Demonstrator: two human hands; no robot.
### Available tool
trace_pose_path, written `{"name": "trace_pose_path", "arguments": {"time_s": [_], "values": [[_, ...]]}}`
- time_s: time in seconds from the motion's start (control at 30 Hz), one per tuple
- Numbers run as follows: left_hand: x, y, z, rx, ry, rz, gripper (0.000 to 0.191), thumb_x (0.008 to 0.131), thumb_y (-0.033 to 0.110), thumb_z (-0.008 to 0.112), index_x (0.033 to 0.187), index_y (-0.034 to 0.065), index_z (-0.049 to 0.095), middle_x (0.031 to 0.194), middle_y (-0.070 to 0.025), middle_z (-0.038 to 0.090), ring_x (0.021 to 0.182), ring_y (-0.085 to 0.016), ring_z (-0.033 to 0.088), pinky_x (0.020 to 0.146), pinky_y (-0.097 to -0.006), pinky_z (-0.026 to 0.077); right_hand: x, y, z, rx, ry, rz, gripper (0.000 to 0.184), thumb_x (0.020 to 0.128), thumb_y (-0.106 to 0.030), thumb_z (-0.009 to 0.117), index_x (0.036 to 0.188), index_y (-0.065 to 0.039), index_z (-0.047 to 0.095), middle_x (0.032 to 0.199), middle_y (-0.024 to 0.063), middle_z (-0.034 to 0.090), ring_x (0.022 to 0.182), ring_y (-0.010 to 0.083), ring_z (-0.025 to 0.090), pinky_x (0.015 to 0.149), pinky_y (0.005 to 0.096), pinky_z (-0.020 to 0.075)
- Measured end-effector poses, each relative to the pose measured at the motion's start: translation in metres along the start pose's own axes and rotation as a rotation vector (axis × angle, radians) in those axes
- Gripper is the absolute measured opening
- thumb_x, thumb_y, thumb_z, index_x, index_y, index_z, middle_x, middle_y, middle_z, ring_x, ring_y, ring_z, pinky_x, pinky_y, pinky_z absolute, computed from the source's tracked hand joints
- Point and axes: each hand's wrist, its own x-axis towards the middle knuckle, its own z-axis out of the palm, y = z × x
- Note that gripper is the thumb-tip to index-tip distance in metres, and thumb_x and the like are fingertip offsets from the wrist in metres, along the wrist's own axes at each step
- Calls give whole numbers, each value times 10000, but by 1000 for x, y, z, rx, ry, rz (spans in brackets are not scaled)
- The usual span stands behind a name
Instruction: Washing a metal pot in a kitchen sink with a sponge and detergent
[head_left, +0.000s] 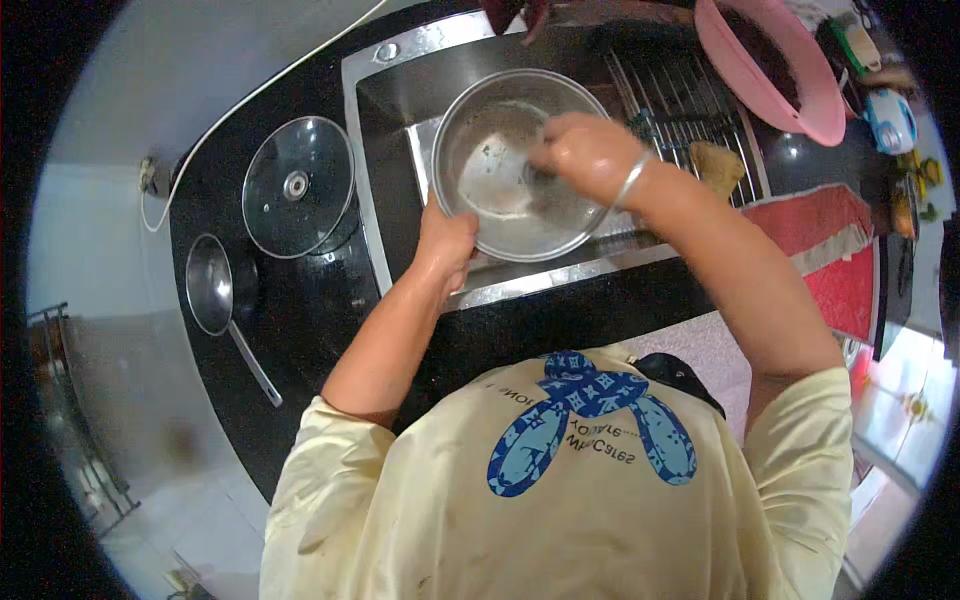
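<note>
A round stainless steel pot (495, 180) is held over the sink, its inside facing up towards me. My left hand (448, 240) grips its near left rim, with the thumb on top. Over the right part of the pot, my right hand (589, 156) curls its fingers down towards the inner wall. Those fingertips are blurred, so whether they hold anything cannot be made out. Beneath the pot lies a stainless steel sink (397, 82), partly hidden by it.
Left of the sink, a glass lid (281, 214) and a metal ladle (212, 289) rest on the black counter (315, 330). A wire rack (675, 97) spans the sink's right side, near a brownish cloth or sponge (716, 166). Farther right are a pink basin (814, 97) and red cloth (810, 217).
</note>
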Motion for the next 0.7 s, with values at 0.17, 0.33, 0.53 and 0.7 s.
{"name": "trace_pose_path", "arguments": {"time_s": [0.17,0.33,0.53,0.7], "values": [[-1,14,11,74,-37,-51,482,675,-72,399,1148,20,392,991,-163,522,736,-255,581,530,-361,503,-2,22,4,-255,183,51,210,667,-147,535,841,-77,631,807,113,579,783,264,543,690,328,452],[13,13,17,60,-37,150,567,701,-103,379,1231,68,269,1054,-179,475,828,-283,567,495,-325,515,5,-33,51,54,-405,236,172,733,-152,507,776,-72,653,846,123,631,856,264,593,715,364,467],[8,16,20,-24,-43,2,567,711,-101,369,1242,71,272,1066,-173,482,848,-269,557,506,-302,504,6,-33,61,222,-316,261,205,741,-134,486,850,-70,647,898,156,616,852,263,598,727,371,469],[15,9,29,163,-76,-13,699,702,-105,370,1326,28,85,1151,-201,429,879,-294,543,551,-313,503,0,9,53,-260,-277,333,183,694,-107,509,800,-67,653,912,158,598,884,251,568,716,367,454]]}}
